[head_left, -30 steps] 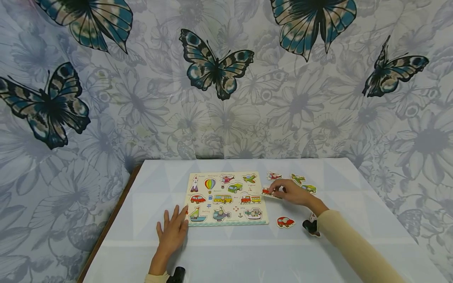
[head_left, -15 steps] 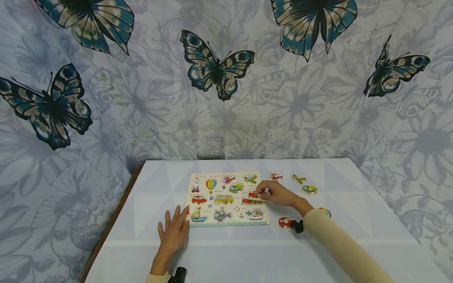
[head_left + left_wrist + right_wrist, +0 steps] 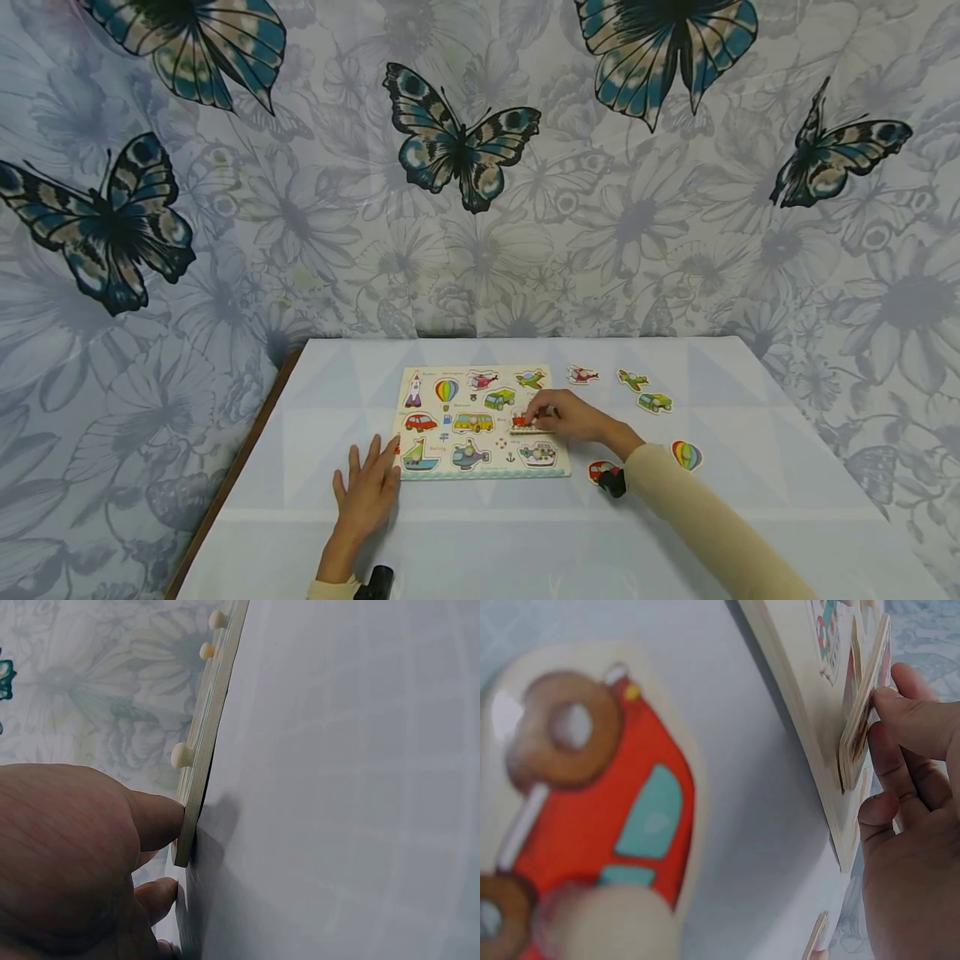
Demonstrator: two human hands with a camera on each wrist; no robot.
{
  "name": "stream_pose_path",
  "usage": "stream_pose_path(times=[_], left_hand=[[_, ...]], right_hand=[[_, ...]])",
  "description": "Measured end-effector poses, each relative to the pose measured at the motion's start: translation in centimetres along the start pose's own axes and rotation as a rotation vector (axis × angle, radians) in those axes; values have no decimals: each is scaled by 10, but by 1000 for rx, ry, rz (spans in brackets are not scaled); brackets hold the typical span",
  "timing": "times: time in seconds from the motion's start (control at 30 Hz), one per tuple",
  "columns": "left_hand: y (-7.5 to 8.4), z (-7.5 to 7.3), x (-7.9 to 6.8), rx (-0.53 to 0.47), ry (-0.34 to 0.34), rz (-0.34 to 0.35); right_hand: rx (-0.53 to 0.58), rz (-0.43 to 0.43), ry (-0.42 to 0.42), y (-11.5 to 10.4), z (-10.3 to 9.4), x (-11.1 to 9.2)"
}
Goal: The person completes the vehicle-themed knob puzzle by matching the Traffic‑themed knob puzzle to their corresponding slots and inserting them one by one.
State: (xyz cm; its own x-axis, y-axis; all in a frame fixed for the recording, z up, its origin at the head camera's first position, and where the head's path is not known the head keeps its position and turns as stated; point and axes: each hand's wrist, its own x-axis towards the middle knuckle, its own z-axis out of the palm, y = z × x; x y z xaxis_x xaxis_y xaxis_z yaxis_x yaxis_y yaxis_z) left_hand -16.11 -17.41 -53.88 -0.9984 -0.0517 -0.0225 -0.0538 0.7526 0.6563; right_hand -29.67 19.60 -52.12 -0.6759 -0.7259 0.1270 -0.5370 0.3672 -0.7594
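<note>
A wooden knob puzzle board point(image 3: 442, 472) with vehicle pictures lies on the table. My left hand point(image 3: 365, 492) lies spread at its left edge; in the left wrist view, the thumb point(image 3: 159, 819) touches the board's side. With thumb and fingers, my right hand point(image 3: 576, 418) pinches a red train piece point(image 3: 519, 422) over the train picture at the board's right side. The right wrist view shows this piece point(image 3: 864, 712) tilted against the board, partly hidden by the fingers. A red car piece point(image 3: 597, 469) lies below the right wrist, partly covered by the black wrist camera.
Right of the board lie loose pieces: a helicopter point(image 3: 582, 375), a green plane point(image 3: 632, 380), a green car point(image 3: 655, 402) and a balloon point(image 3: 686, 455). Round knobs point(image 3: 181, 755) stick up from the board. A butterfly-patterned cloth point(image 3: 480, 267) hangs behind the table.
My right hand has carried the train piece leftward from the table beside the board onto the train picture. The balloon piece has come into view behind the sleeve. My left hand has stayed put.
</note>
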Motion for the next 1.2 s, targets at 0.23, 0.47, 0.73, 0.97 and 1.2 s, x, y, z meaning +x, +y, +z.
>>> stream_pose_path(times=[0.23,0.47,0.73,0.97,1.2], left_hand=[[1,0,-1,-15,3,7],[0,1,0,-13,5,11],[1,1,0,-10,1,8],[-1,1,0,-12,1,8],[-1,1,0,-15,4,5]], right_hand=[[-5,38,-14,-1,4,2],[-53,76,-24,3,5,2],[-85,46,-20,5,6,3],[-97,70,-32,4,6,4],[-90,63,-31,3,6,2]])
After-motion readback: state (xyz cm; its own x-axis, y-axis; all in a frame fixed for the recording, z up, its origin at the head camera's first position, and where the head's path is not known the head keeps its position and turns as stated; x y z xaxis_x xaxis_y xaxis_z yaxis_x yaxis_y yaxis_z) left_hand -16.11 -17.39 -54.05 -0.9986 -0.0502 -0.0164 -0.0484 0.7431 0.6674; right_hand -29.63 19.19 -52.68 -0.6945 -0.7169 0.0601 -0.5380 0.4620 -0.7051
